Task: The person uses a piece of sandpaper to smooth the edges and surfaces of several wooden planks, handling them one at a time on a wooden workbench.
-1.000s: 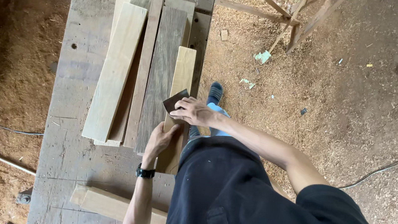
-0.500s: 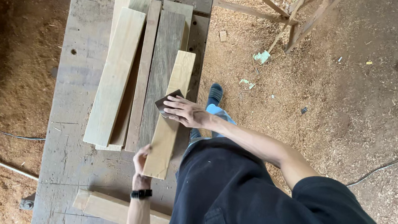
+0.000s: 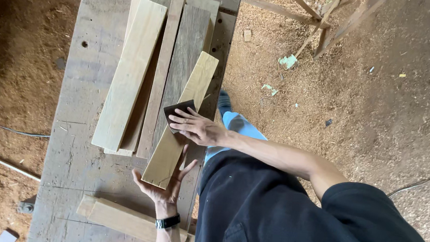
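A light wooden plank [image 3: 193,88] lies at a slant across the worn grey workbench [image 3: 85,83]. My right hand [image 3: 197,128] presses a dark sheet of sandpaper [image 3: 176,112] flat on the plank near its middle. My left hand [image 3: 164,187], with a black watch on the wrist, cups the plank's near end with the fingers spread. Beside it lie several longer boards side by side, the palest one [image 3: 131,72] on top at the left.
A short thick timber block [image 3: 123,219] lies on the bench near my left wrist. Sawdust covers the ground on both sides. Thin wooden sticks [image 3: 323,19] lean at the top right, a cable [image 3: 6,128] runs at the left, and my blue shoe [image 3: 224,101] stands by the bench.
My left hand has slid back from the plank's middle to its near end. The right hand with the sandpaper has shifted slightly along the plank.
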